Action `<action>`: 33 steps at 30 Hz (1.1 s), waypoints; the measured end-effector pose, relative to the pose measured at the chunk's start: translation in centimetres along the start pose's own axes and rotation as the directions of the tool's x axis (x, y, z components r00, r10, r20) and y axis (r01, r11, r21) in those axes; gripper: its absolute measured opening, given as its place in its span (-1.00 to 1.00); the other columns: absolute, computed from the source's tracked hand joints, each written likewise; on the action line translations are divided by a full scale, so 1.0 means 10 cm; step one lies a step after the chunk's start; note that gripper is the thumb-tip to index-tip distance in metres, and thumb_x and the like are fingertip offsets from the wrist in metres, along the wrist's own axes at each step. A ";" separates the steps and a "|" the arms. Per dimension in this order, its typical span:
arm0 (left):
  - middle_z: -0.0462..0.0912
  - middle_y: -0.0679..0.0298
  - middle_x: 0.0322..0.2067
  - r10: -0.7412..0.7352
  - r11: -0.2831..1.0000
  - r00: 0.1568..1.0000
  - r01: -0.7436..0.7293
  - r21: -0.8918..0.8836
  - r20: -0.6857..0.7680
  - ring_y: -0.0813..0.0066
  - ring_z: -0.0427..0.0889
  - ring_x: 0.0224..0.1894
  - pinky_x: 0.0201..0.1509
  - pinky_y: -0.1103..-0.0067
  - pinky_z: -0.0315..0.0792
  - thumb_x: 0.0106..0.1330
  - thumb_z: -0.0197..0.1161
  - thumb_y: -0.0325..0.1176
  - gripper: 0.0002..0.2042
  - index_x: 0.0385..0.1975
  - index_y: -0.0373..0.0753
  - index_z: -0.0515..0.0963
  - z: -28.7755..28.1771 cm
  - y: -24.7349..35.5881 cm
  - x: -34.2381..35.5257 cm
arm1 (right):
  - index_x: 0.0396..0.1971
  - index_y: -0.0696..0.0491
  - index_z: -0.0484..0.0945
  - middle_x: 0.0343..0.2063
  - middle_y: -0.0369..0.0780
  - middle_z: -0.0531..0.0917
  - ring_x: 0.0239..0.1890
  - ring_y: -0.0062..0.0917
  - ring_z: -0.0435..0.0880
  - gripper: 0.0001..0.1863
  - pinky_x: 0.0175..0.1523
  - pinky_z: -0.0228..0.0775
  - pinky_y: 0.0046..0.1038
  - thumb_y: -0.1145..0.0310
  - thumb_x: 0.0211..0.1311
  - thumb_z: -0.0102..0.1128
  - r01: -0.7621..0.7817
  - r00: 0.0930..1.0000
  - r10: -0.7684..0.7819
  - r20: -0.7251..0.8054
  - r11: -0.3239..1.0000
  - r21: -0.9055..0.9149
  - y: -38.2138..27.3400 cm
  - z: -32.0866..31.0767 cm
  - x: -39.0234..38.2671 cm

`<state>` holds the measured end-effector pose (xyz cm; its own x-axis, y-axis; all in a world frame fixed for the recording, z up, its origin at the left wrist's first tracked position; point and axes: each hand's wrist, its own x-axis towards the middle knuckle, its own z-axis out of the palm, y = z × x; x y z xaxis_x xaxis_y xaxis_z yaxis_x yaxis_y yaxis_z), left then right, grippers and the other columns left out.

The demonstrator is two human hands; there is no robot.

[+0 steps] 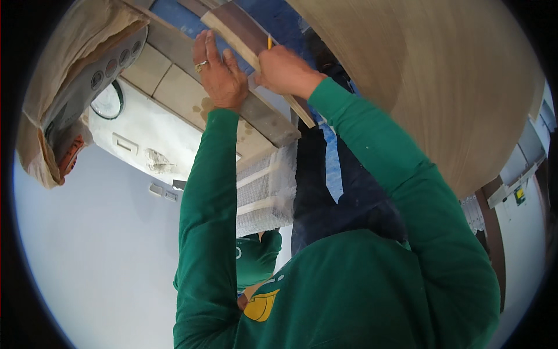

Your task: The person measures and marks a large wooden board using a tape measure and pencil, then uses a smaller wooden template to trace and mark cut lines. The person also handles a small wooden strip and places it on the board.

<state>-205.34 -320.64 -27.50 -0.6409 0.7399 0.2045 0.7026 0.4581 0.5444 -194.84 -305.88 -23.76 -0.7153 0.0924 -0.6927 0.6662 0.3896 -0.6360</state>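
Note:
Both my arms in green sleeves reach up to a long brown plank lying slantwise over a grey strip and beige tiles. My left hand, with a ring on one finger, lies flat with its fingers stretched along the plank's left side and holds nothing. My right hand is closed around a yellow pencil, whose tip rests against the plank's edge. The two hands are almost touching.
At the upper left is an appliance with round dials, partly under a beige cover. A bubble-wrapped block sits below the grey strip. A big curved beige panel fills the upper right. Dark blue cloth hangs between them.

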 end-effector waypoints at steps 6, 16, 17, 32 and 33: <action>0.31 -0.31 0.47 -0.138 0.990 0.990 0.139 0.030 -0.025 -0.34 0.32 0.49 0.57 0.01 0.24 0.48 0.36 -0.28 -0.27 0.54 -0.45 0.22 -0.03 0.07 0.04 | -0.21 0.31 0.76 -0.25 0.27 0.76 -0.12 0.18 0.80 -0.63 0.04 0.68 0.02 0.24 0.23 0.45 0.027 0.995 -0.023 -0.094 0.999 0.036 -0.01 0.26 0.08; 0.14 -0.37 0.56 -0.059 0.935 0.971 -0.028 0.352 0.232 -0.44 0.01 0.63 0.68 -0.03 0.02 0.34 0.48 -0.10 -0.08 0.55 -0.50 0.18 -0.25 0.00 0.65 | -0.24 0.25 0.78 -0.32 0.23 0.75 -0.14 0.15 0.79 -0.59 0.01 0.64 0.05 0.12 0.37 0.46 0.120 0.970 -0.087 -0.225 0.983 0.137 0.12 0.14 0.32; 0.12 -0.38 0.56 -0.095 0.920 0.954 -0.025 0.391 0.283 -0.44 -0.02 0.64 0.69 -0.04 -0.01 0.34 0.46 -0.06 -0.07 0.55 -0.51 0.17 -0.25 -0.05 0.71 | -0.23 0.24 0.78 -0.31 0.22 0.75 -0.14 0.15 0.79 -0.59 0.02 0.63 0.06 0.10 0.38 0.45 0.113 0.976 -0.080 -0.202 0.980 0.161 0.10 0.09 0.34; 0.20 -0.43 0.49 -0.091 0.879 0.964 -0.041 0.475 0.251 -0.49 -0.07 0.62 0.70 -0.07 -0.04 0.20 0.31 -0.06 -0.12 0.34 -0.75 0.27 -0.09 -0.26 0.58 | -0.05 0.24 0.75 -0.22 -0.01 0.83 -0.23 -0.38 0.86 -0.37 -0.18 0.69 -0.30 -0.17 0.51 0.31 -0.347 0.898 0.436 0.056 0.623 0.701 1.59 1.49 -0.31; 0.23 -0.43 0.47 -0.098 0.874 0.966 -0.032 0.486 0.240 -0.49 -0.06 0.62 0.69 -0.07 -0.01 0.20 0.31 -0.05 -0.13 0.30 -0.75 0.29 -0.07 -0.25 0.59 | -0.04 0.27 0.74 -0.20 -0.01 0.83 -0.23 -0.39 0.86 -0.32 -0.18 0.70 -0.31 -0.20 0.50 0.31 -0.434 0.853 0.497 0.161 0.503 0.747 1.63 1.54 -0.34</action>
<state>-211.09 -317.82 -27.07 -0.6137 0.7879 -0.0510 0.7844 0.6158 0.0739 -178.30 -313.95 -36.96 -0.2450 0.1249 -0.9615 0.8035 -0.5287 -0.2734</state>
